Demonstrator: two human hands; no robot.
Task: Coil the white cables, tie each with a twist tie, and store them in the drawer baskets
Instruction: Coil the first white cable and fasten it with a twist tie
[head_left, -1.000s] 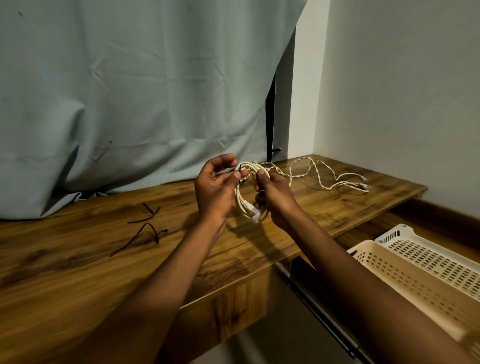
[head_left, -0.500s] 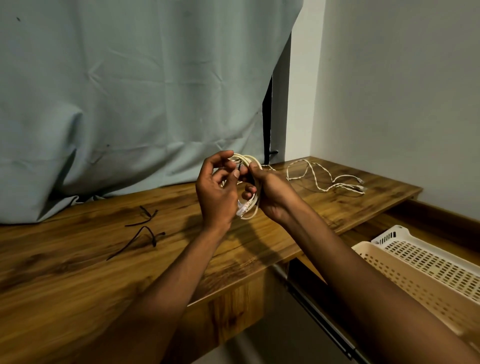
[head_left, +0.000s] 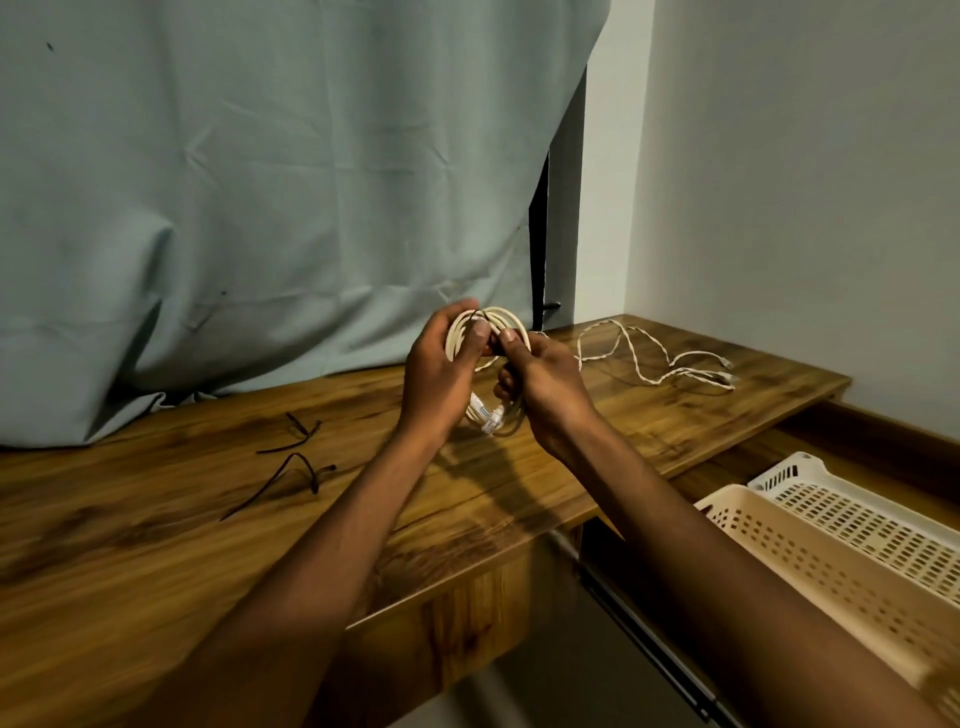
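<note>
A coiled white cable (head_left: 506, 318) is held upright above the wooden desk (head_left: 156, 519), its clear plugs hanging at the bottom. My left hand (head_left: 439, 376) grips the coil's left side. My right hand (head_left: 545, 382) pinches the coil's top, where a thin dark twist tie seems to cross the loops. A second white cable (head_left: 657, 364) lies loose and uncoiled on the desk's far right. Two black twist ties (head_left: 293, 457) lie on the desk to the left. A beige basket (head_left: 737, 506) and a white basket (head_left: 802, 467) sit in the open drawer at lower right.
A grey-green curtain (head_left: 260, 208) hangs behind the desk, its hem resting on the back edge. A pale wall (head_left: 805, 208) stands on the right. The drawer's dark rail (head_left: 639, 639) runs below the desk front.
Both hands rose slightly and drew closer together around the coil. My left fingers, spread a second ago, now wrap the coil's left side.
</note>
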